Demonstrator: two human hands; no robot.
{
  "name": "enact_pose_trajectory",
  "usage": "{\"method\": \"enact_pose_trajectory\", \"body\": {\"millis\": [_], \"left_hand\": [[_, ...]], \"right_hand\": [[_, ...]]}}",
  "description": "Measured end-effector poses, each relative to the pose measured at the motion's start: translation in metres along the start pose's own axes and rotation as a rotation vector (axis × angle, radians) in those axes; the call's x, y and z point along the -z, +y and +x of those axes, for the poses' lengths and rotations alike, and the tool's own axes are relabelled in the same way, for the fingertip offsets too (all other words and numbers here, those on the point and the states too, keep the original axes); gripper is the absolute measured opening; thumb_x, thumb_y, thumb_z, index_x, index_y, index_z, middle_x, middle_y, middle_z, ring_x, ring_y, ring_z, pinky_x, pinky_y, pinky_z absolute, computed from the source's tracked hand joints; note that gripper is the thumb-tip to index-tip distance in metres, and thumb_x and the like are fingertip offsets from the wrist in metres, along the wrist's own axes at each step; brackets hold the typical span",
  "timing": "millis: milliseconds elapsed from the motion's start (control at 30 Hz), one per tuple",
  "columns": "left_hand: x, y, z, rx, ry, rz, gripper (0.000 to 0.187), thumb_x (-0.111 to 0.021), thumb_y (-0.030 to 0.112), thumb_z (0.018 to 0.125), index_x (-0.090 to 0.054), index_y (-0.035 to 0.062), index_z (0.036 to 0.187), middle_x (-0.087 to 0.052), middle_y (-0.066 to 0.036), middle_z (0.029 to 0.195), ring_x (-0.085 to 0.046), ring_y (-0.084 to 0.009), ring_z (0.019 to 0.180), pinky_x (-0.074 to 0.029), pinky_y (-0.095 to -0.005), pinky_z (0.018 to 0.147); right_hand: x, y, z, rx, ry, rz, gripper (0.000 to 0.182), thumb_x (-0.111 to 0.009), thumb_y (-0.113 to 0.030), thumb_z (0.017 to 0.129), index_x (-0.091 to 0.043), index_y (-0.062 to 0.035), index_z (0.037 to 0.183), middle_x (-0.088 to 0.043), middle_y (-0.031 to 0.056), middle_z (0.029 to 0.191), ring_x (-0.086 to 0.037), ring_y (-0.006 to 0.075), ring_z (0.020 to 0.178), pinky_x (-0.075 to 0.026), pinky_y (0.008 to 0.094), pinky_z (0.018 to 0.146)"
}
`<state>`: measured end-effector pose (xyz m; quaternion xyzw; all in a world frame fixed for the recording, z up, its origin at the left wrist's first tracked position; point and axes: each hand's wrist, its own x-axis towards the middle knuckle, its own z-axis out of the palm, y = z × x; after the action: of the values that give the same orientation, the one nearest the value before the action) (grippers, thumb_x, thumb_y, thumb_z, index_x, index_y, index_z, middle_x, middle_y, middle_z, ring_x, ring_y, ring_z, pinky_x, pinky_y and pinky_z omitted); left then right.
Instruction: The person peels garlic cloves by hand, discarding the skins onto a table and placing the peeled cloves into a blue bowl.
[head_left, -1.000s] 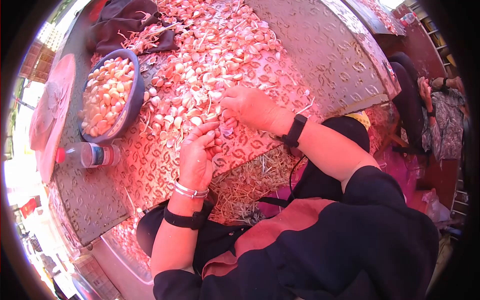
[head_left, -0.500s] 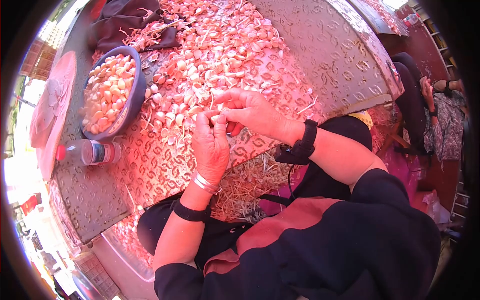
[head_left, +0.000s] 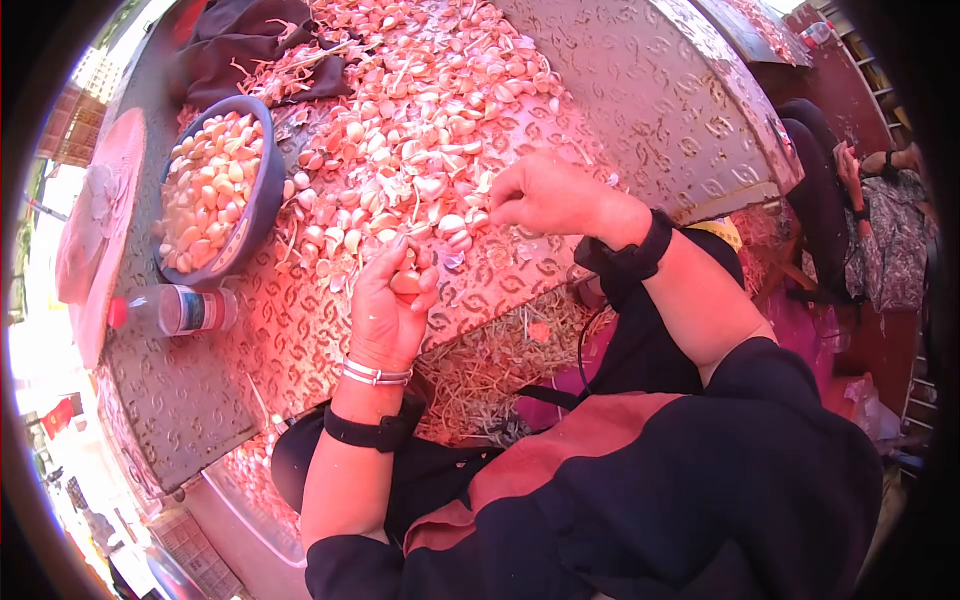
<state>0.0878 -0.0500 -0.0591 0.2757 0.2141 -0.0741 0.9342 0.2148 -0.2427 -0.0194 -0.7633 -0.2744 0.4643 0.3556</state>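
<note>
My left hand (head_left: 385, 320) is closed palm-up above the near part of the metal table (head_left: 300, 350), with a garlic clove (head_left: 406, 282) held in its curled fingers. To the right, my right hand (head_left: 560, 196) hovers by the edge of a spread of unpeeled garlic cloves (head_left: 420, 130). Its fingers are bent and pressed together, and whatever may be between the tips is hidden. A small cluster of garlic (head_left: 455, 232) lies on the table between the two hands. At the left, a dark bowl (head_left: 268, 185) holds many pale peeled cloves (head_left: 212, 190).
A plastic bottle (head_left: 190, 309) lies on its side below the bowl, beside a wide-brimmed hat (head_left: 95, 220). Dark cloth (head_left: 225, 55) sits at the far left. Stalks and skins (head_left: 500, 370) lie beneath the table edge. Another person's arm (head_left: 853, 180) shows at right.
My hands, together at a clove before, have come apart. The left moved slightly down and left with a clove; the right moved right, away from it.
</note>
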Motion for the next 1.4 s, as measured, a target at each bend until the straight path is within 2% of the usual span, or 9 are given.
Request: {"method": "enact_pose_trajectory", "body": {"millis": [67, 233, 467, 633, 733, 1000, 1133, 1233, 1400], "left_hand": [[-0.002, -0.001, -0.002, 0.072, 0.038, -0.025, 0.016, -0.049, 0.02, 0.091, -0.049, 0.0074, 0.081, -0.047, -0.004, 0.075, -0.041, -0.0098, 0.055, -0.032, -0.0185, 0.041], [0.016, 0.0, 0.004, 0.097, -0.013, -0.119, 0.018, -0.05, 0.021, 0.091, -0.048, 0.0095, 0.076, -0.046, -0.001, 0.071, -0.04, -0.009, 0.053, -0.03, -0.0186, 0.04], [-0.015, 0.005, -0.007, 0.03, 0.124, 0.107, 0.011, -0.051, 0.018, 0.089, -0.051, 0.0069, 0.091, -0.044, 0.002, 0.067, -0.039, -0.0085, 0.05, -0.03, -0.0202, 0.043], [-0.002, 0.002, -0.002, 0.036, 0.045, 0.119, 0.018, -0.049, 0.012, 0.09, -0.054, 0.0031, 0.105, -0.053, -0.002, 0.069, -0.044, -0.0079, 0.046, -0.033, -0.0207, 0.04], [-0.007, 0.002, -0.001, 0.015, 0.069, 0.206, 0.022, -0.049, 0.011, 0.091, -0.053, 0.0015, 0.11, -0.057, -0.004, 0.073, -0.043, -0.0065, 0.045, -0.034, -0.0195, 0.04], [-0.017, -0.006, -0.006, -0.051, 0.03, 0.342, 0.018, -0.057, 0.007, 0.086, -0.056, 0.0003, 0.103, -0.061, -0.007, 0.079, -0.044, -0.0039, 0.045, -0.033, -0.0179, 0.038], [-0.012, -0.008, -0.013, 0.113, -0.059, 0.865, 0.013, -0.059, 0.006, 0.082, -0.061, 0.002, 0.094, -0.061, -0.003, 0.068, -0.05, -0.0047, 0.052, -0.038, -0.0201, 0.043], [-0.008, -0.024, -0.015, 0.004, -0.21, 1.134, 0.027, -0.055, 0.008, 0.086, -0.058, -0.0013, 0.111, -0.064, -0.004, 0.079, -0.055, -0.0065, 0.064, -0.044, -0.0201, 0.059], [0.01, -0.025, -0.006, -0.187, -0.158, 1.194, 0.028, -0.053, 0.007, 0.086, -0.059, -0.0013, 0.112, -0.064, -0.005, 0.087, -0.058, -0.0094, 0.076, -0.046, -0.023, 0.071]], "right_hand": [[0.011, 0.022, 0.018, 0.283, 0.763, -0.56, 0.009, -0.06, -0.013, 0.075, -0.067, -0.0073, 0.077, -0.064, 0.0139, 0.066, -0.065, 0.0299, 0.065, -0.052, 0.0351, 0.059], [-0.017, 0.033, 0.034, 0.385, 0.656, -0.798, 0.019, -0.06, -0.008, 0.073, -0.062, -0.0085, 0.092, -0.056, 0.0122, 0.092, -0.059, 0.0303, 0.081, -0.048, 0.0409, 0.069], [-0.005, 0.038, 0.049, 0.306, 0.695, -0.552, 0.016, -0.062, -0.005, 0.071, -0.062, -0.0056, 0.087, -0.061, 0.0089, 0.079, -0.061, 0.0247, 0.074, -0.048, 0.0343, 0.065], [0.01, 0.027, 0.041, 0.3, 0.316, 0.542, 0.008, -0.063, -0.003, 0.08, -0.063, -0.0009, 0.087, -0.063, 0.003, 0.079, -0.058, 0.0086, 0.07, -0.048, 0.0239, 0.064], [0.007, 0.017, 0.033, 0.374, 0.178, 0.744, 0.008, -0.063, -0.004, 0.082, -0.063, -0.001, 0.089, -0.064, 0.0031, 0.078, -0.061, 0.0108, 0.07, -0.05, 0.0224, 0.066], [-0.009, 0.011, 0.028, 0.362, -0.178, 0.538, 0.011, -0.062, -0.004, 0.081, -0.063, -0.0015, 0.092, -0.066, 0.0067, 0.083, -0.063, 0.0126, 0.076, -0.051, 0.0246, 0.069], [-0.005, 0.011, 0.021, 0.202, -0.408, 0.317, 0.012, -0.065, -0.006, 0.077, -0.066, -0.0038, 0.089, -0.067, 0.0046, 0.082, -0.063, 0.0144, 0.072, -0.051, 0.027, 0.062], [-0.005, 0.019, 0.033, 0.266, 0.431, -0.245, 0.022, -0.067, -0.006, 0.074, -0.063, -0.0035, 0.095, -0.063, 0.0067, 0.082, -0.061, 0.014, 0.072, -0.049, 0.0304, 0.062], [-0.018, 0.036, 0.062, 0.591, 0.734, -0.703, 0.037, -0.061, -0.006, 0.076, -0.055, -0.0109, 0.113, -0.055, 0.011, 0.099, -0.059, 0.0292, 0.081, -0.049, 0.0373, 0.069]]}}
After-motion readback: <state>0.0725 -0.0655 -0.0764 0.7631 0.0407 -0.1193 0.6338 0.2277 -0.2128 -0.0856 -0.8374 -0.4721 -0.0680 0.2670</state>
